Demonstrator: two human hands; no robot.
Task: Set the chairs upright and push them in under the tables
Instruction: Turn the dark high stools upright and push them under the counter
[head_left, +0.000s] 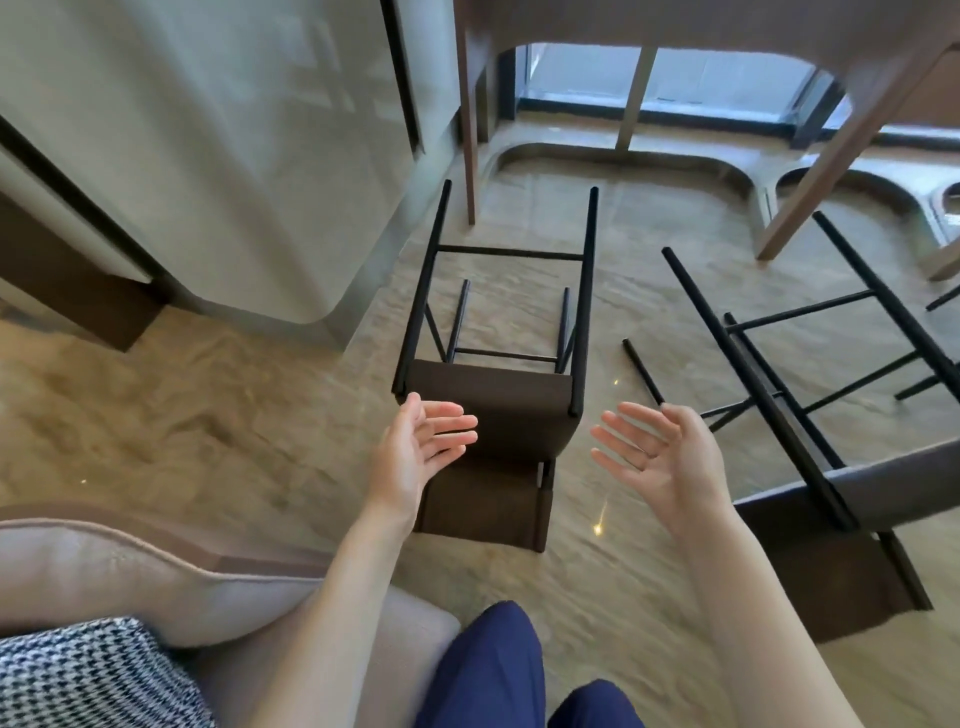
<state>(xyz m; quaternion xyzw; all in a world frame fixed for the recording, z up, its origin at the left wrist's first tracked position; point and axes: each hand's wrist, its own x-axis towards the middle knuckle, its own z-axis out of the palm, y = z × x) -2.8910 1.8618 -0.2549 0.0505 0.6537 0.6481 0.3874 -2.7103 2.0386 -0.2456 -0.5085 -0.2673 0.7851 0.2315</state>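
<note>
the brown chair (491, 410) lies tipped over on the shiny beige floor (208, 415) in the middle of the view, with its four thin black legs (587, 291) pointing to the far side, toward the table (470, 130). its padded back is on the near side, low on the floor. a second chair (810, 525) lies tipped over on the right, also with black legs that go far and left, and it is well apart from the first one. the table stands at the far side with light wooden legs, and a dark window (649, 78) is behind it.

the left hand (415, 447) is just beside the left edge of the brown seat, palm turned to the right, fingers spread apart and holding nothing. the right hand (660, 452) is near the right edge of the seat, palm turned to the left, fingers also apart and empty. i cannot tell if the left hand touches the chair. at near left there is a beige sofa (156, 571) with a checked cushion (88, 680).
</note>
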